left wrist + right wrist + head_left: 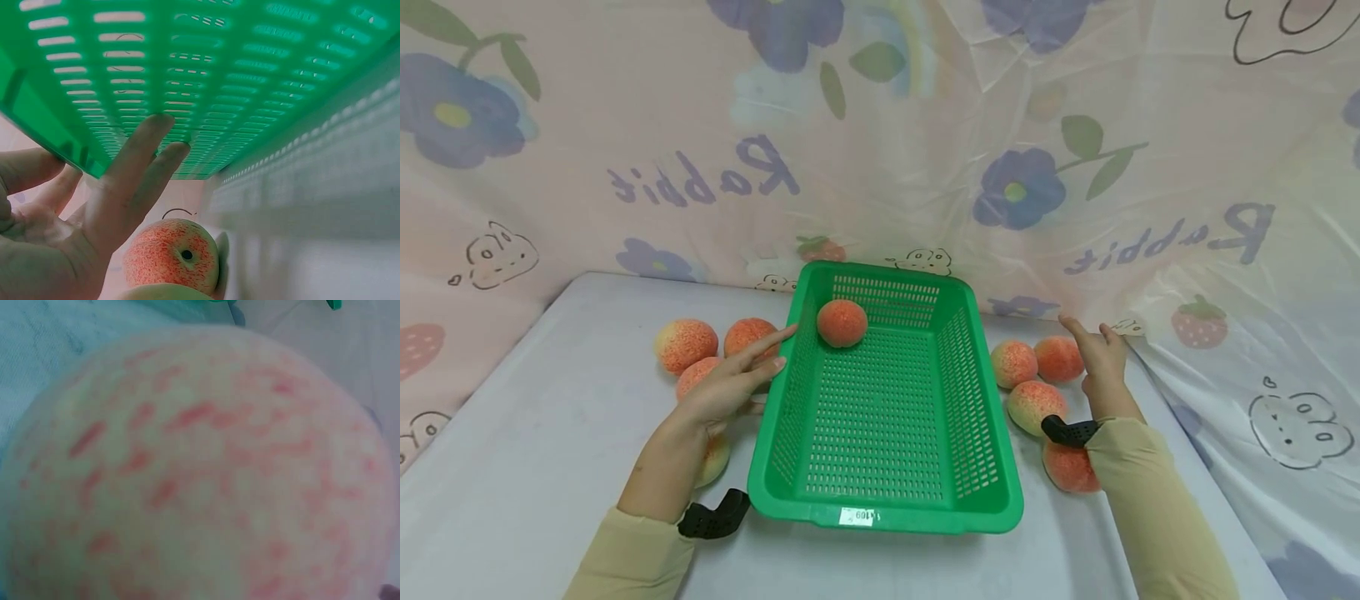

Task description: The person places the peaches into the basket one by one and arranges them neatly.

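A green plastic basket (pixel 887 523) with slotted walls stands in the middle of the table, holding one red-orange peach (pixel 842 323) at its far left corner. My left hand (pixel 722 396) touches the basket's left rim and outer wall; the left wrist view shows two straight fingers (pixel 140 150) against the slots. Beside that hand lie several peaches (pixel 686 346), partly hidden by it. My right hand (pixel 1103 367) is off the basket, fingers spread, near several more peaches (pixel 1036 407). A pale, red-flecked peach (pixel 200 469) fills most of the right wrist view.
The white table (pixel 550 433) extends on both sides of the basket. A patterned cloth (pixel 880 167) with flowers and rabbits hangs behind it and along the sides. A black strap piece (pixel 715 515) is at the left wrist, another (pixel 1070 431) at the right.
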The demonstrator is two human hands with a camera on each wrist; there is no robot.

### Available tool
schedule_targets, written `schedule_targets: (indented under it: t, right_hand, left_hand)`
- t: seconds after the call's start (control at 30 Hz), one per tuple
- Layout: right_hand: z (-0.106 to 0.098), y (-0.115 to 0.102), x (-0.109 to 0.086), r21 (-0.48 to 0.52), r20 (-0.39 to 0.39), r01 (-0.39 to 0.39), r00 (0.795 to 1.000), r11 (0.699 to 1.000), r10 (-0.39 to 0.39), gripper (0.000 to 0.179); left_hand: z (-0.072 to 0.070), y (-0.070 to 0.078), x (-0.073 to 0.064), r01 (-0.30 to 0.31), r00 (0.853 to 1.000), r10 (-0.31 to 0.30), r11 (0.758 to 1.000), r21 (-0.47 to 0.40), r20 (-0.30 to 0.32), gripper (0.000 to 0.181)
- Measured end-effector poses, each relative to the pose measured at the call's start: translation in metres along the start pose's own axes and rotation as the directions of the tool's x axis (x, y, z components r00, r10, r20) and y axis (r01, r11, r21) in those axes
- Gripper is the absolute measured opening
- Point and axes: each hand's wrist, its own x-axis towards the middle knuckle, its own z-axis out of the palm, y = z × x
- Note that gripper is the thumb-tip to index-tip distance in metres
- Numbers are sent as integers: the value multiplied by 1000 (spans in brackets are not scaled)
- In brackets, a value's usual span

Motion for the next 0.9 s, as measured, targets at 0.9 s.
schedule_targets:
  t: [0.9]
  right_hand:
    - [-3,16,15,26,117,-243,964,970,238,96]
  left_hand:
    - [1,0,0,-1,1000,1,1000,-20,0,53]
